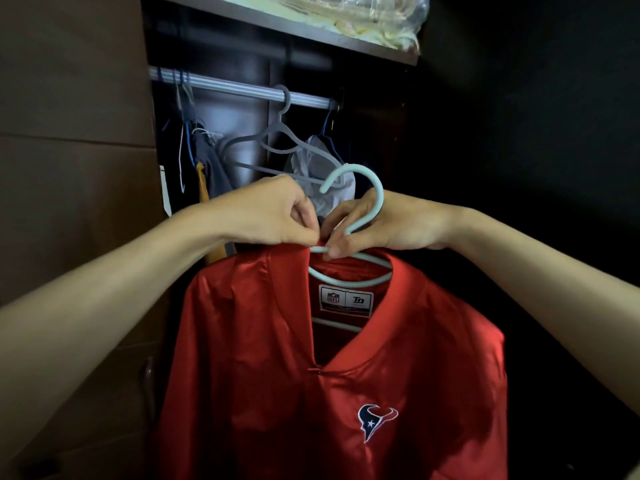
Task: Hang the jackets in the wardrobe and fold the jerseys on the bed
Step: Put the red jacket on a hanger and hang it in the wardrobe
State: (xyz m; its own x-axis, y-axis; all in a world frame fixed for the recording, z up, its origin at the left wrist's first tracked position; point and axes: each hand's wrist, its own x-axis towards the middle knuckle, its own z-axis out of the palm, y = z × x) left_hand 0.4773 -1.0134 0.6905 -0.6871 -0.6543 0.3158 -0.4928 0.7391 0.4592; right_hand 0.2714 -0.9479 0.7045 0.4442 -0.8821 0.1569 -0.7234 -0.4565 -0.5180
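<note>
Jacket (346,375), red satin, bull-head emblem on the chest, hung on a pale green hanger (349,268) and held up in front of the open wardrobe (242,109), below the rail (239,87). Left hand (273,213): fingers curled, pinching the collar edge beside the hanger neck. Right hand (377,223): fingers wrapped round the hanger's neck just under the hook, fingertips touching the collar. Rail carries an empty grey hanger (277,140), blue wire hangers and dark garments at left. Shelf (287,27) above holds a plastic-wrapped bundle (374,15). Wardrobe door (76,168), brown, at left.
</note>
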